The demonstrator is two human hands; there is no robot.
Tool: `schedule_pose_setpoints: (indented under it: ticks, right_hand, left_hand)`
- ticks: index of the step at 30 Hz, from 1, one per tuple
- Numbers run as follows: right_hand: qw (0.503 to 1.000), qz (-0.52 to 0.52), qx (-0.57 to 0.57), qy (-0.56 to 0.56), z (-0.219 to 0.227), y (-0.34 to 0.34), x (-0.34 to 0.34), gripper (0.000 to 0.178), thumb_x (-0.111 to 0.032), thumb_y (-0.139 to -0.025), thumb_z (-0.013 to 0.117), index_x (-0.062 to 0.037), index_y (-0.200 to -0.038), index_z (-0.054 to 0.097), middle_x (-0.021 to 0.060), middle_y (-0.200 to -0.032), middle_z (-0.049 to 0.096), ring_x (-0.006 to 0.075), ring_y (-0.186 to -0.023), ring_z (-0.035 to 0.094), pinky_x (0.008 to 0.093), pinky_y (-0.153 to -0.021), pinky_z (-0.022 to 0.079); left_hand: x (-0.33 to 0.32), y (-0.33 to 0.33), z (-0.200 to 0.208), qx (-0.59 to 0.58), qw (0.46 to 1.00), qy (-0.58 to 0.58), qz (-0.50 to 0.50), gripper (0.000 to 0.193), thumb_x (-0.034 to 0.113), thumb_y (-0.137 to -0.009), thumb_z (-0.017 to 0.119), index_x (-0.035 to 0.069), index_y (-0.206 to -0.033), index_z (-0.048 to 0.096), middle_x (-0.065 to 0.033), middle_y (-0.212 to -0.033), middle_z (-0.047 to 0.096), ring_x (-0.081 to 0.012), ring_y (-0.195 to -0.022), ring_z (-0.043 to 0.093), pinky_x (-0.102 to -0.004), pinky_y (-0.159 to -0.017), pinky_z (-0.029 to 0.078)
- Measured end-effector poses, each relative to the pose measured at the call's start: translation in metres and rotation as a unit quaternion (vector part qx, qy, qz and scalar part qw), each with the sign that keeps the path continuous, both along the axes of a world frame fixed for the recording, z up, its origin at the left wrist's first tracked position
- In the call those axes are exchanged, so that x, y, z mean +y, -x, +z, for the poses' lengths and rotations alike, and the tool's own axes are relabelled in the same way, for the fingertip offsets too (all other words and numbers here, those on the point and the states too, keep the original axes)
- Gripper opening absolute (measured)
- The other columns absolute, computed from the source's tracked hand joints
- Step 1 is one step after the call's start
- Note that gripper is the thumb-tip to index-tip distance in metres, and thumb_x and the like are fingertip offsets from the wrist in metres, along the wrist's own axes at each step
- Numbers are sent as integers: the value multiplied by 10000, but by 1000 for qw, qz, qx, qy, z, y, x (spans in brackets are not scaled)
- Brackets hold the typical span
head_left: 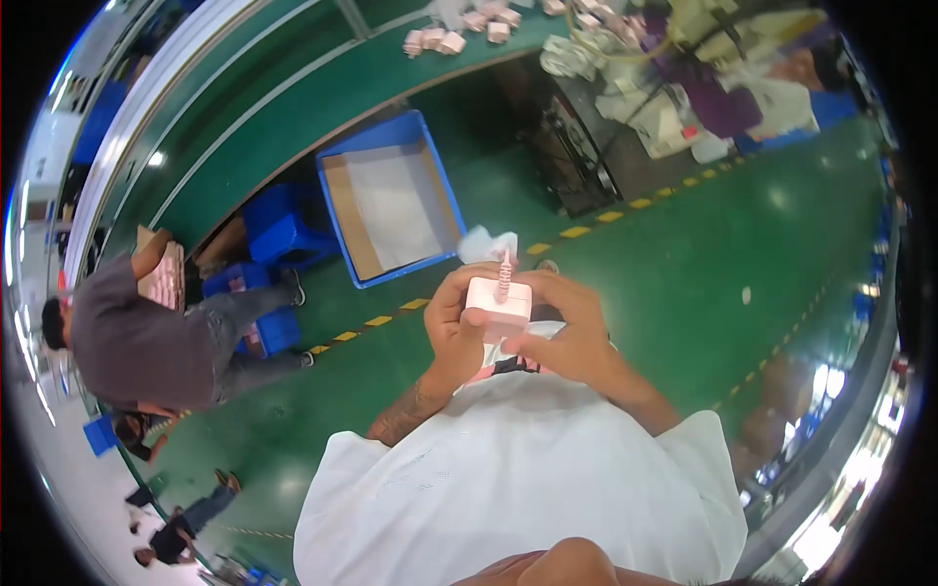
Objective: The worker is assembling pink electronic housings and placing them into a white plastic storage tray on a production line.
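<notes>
In front of my chest, both hands are closed around a pale pink charger block point(498, 305). A ribbed, spring-like pink cable sleeve point(505, 278) stands up from its upper face. My left hand point(452, 317) grips the left side, its thumb pressed to the near face. On the other side my right hand point(572, 327) has its thumb at the lower edge and fingers curled behind the block. A whitish, translucent piece point(479, 245), blurred, shows just beyond my fingers next to the sleeve's top; what it is I cannot make out.
Ahead is a blue tray point(329, 200) lined with cardboard and a white sheet. Several pink blocks point(449, 42) lie on the green bench point(249, 151). Blue bins point(278, 223) and a bending person point(147, 332) are at left. Yellow-black tape point(379, 320) crosses the floor. Bags crowd the far right.
</notes>
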State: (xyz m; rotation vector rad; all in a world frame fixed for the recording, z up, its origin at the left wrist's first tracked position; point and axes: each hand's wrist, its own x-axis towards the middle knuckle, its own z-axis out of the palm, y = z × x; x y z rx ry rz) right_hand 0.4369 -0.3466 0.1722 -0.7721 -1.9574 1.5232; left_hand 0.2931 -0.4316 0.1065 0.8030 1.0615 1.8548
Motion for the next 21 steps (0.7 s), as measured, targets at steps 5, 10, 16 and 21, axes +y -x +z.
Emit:
schedule_pose_setpoints:
  ticks: [5,10,16,21]
  right_hand:
    - [982,14,38,185,-6,-24,50,489,-53,-805,802,22,-1256,626,116,-1079,719,191,-992,697,324,-880,552]
    - [950,13,79,300,-25,-69,109,563,-7,-809,800,22,-1325,575,119,-1191,691,191,-1059,683,347,-963,545]
    - [953,-7,61,297,-65,-122,163,593,-5,-815,796,34,-1350,545,135,-1190,689,187,-1058,681,340,-956,550]
    - [933,-23,78,351,-82,-135,198,597,-13,-826,792,37,-1361,531,147,-1184,687,189,-1065,678,328,-950,550]
  left_hand:
    - [34,-25,5,21,997,73,-2,558,347,-930,749,-50,-1275,563,-132,-1237,645,-205,-1059,651,-353,-958,521]
    - [82,-48,2,-26,973,201,-111,466,176,-930,746,-52,-1291,562,-117,-1205,660,-192,-1066,651,-341,-956,528]
    - [151,-95,-15,77,957,250,-125,424,96,-921,726,-56,-1285,570,-106,-1152,682,-156,-1039,650,-299,-892,548]
    - [193,-105,-24,68,934,320,-142,408,103,-922,716,-52,-1273,577,-106,-1141,684,-149,-1014,654,-291,-880,542]
